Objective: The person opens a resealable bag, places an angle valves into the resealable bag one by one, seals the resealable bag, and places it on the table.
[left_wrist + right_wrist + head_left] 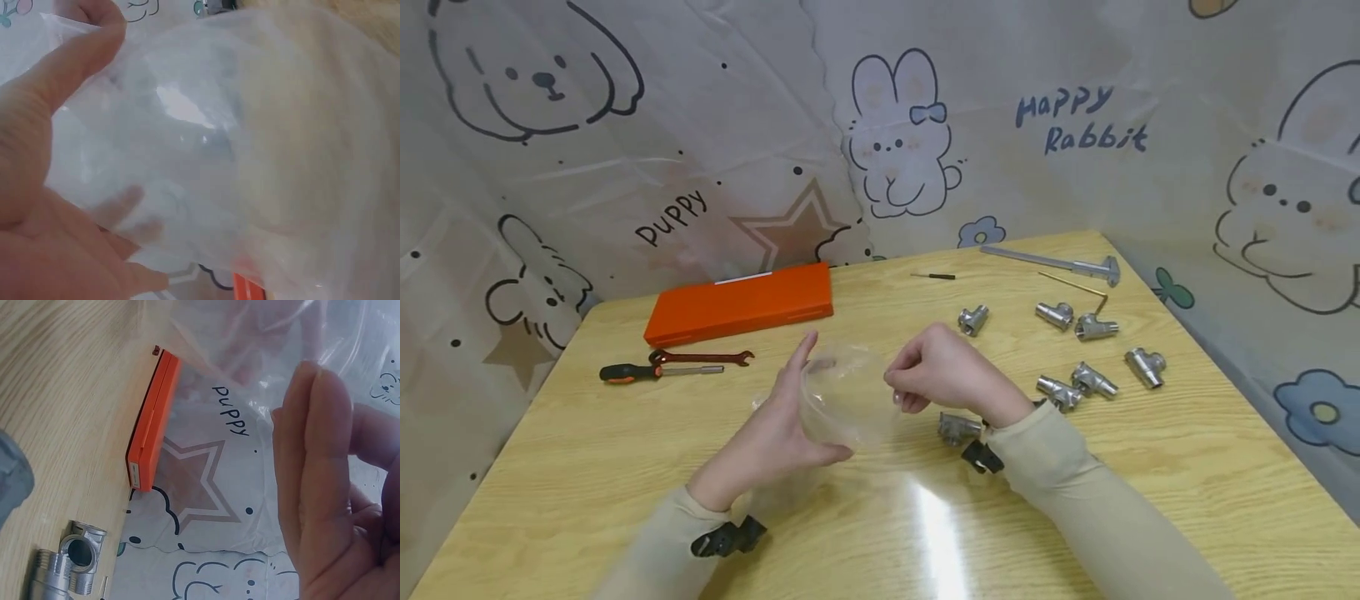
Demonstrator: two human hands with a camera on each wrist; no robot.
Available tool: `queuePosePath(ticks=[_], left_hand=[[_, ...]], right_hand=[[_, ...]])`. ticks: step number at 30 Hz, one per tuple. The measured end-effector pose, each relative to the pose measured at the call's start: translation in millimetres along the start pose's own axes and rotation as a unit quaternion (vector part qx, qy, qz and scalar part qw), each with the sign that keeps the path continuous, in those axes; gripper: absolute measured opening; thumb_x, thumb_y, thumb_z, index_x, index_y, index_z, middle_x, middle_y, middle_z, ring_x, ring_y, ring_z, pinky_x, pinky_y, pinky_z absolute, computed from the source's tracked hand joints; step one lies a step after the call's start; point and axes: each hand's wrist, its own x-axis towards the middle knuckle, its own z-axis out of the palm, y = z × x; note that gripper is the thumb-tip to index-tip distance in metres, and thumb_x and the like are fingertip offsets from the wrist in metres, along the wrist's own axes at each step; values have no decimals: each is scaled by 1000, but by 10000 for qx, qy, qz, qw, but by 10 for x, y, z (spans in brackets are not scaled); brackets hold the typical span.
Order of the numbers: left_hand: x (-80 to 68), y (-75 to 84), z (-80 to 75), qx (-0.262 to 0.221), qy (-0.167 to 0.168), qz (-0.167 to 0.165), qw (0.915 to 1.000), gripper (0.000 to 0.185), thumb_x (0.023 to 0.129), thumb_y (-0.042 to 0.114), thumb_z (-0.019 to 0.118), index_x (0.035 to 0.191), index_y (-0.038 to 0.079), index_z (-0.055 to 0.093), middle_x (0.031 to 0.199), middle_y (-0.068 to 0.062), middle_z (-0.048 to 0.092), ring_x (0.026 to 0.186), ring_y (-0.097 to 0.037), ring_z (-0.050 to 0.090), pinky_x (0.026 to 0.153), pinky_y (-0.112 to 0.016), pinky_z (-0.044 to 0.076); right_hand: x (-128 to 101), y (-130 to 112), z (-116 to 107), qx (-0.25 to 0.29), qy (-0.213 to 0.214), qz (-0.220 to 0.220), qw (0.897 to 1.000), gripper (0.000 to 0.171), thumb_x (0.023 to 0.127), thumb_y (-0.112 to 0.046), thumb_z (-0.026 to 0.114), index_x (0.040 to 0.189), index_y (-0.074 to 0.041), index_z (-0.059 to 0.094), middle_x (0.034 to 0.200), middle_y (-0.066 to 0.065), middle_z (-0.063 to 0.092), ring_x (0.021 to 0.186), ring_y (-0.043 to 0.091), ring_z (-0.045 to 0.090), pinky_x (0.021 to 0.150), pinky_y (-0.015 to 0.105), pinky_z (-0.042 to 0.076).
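A clear plastic bag [850, 404] is held up over the middle of the table, its mouth spread between both hands. My left hand [778, 433] has its thumb and fingers stretched wide against the bag. Through the film, some of its fingers [125, 206] show blurred in the left wrist view. On the other side, my right hand [947, 375] pinches the bag's edge between thumb and fingertips. One metal tee fitting [958, 427] lies under the right wrist. Nothing can be made out inside the bag.
Several more metal tee fittings [1145, 367] lie on the right. Behind them are a caliper [1052, 262], a thin brass-coloured rod [1071, 283] and a small dark screwdriver [940, 276]. At left sit an orange case [741, 307], a reddish wrench [700, 358] and a black-handled driver [628, 373].
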Motion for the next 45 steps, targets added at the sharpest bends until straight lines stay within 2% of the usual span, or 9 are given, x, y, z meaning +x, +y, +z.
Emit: queuePosePath(ticks=[2, 8, 13, 16, 26, 31, 35, 40, 45], left_hand=[[12, -38, -18, -13, -26, -66, 10000, 129, 68, 21, 93, 159, 26, 1, 146, -3, 46, 119, -31, 55, 94, -49, 50], [39, -146, -120, 84, -375, -64, 9992, 94, 76, 20, 87, 154, 21, 34, 127, 0, 60, 106, -21, 62, 87, -41, 53], [28, -197, -102, 200, -761, 40, 9969, 83, 75, 17, 87, 147, 18, 47, 120, -3, 61, 105, -20, 60, 85, -39, 53], [28, -188, -64, 399, -1017, 167, 9939, 84, 72, 17, 88, 147, 18, 47, 124, -4, 59, 108, -18, 58, 90, -40, 51], [50, -208, -61, 923, -1516, 425, 9832, 88, 72, 18, 88, 149, 21, 46, 142, 2, 52, 130, -22, 46, 112, -49, 32], [62, -279, -33, 802, -1625, 554, 9819, 88, 72, 17, 89, 149, 15, 46, 142, 1, 53, 132, -22, 45, 116, -61, 9], [79, -308, 14, 793, -1755, 499, 9800, 89, 71, 20, 89, 149, 16, 45, 147, 3, 48, 136, -21, 41, 117, -56, 13], [93, -280, 21, 949, -1999, 133, 9751, 92, 71, 23, 88, 151, 17, 42, 152, -5, 43, 143, -28, 30, 118, -53, 13], [97, -292, 23, 1045, -2069, -36, 9728, 89, 74, 24, 86, 151, 20, 42, 151, -3, 44, 142, -24, 34, 118, -56, 7]], right_hand=[[4, 2, 9, -39, -74, -3, 10000, 11, 93, -6, 68, 87, 0, 75, 70, 9, 70, 64, 21, 69, 61, 33, 59], [6, 21, -40, -507, -232, 45, 9984, 15, 95, -12, 67, 87, -2, 75, 71, 8, 69, 63, 20, 69, 62, 34, 59], [-80, 2, -193, -1617, 42, -327, 9863, 17, 96, -22, 68, 99, -8, 76, 83, 2, 71, 70, 13, 66, 66, 31, 56], [-182, 55, -336, -2536, 13, -900, 9631, 21, 94, -15, 69, 113, -9, 74, 95, -1, 72, 78, 10, 64, 71, 30, 55], [-328, 481, -578, -4664, -1527, -2026, 8474, 62, 76, 11, 78, 130, -15, 65, 134, 4, 59, 125, 27, 53, 98, 41, 49], [-213, 568, -519, -4926, -1827, -2627, 8093, 69, 72, 8, 81, 134, -15, 62, 137, 3, 57, 126, 25, 52, 102, 39, 46], [-140, 566, -471, -5035, -1955, -2924, 7892, 64, 72, 9, 80, 130, -15, 65, 129, 0, 62, 118, 21, 56, 99, 36, 47], [-100, 597, -456, -5084, -2042, -2868, 7859, 56, 75, -4, 83, 128, -15, 66, 124, -2, 65, 113, 18, 57, 96, 33, 49], [-100, 631, -465, -4835, -1936, -2343, 8209, 60, 77, -23, 85, 130, -8, 64, 127, 5, 63, 117, 22, 57, 100, 36, 48]])
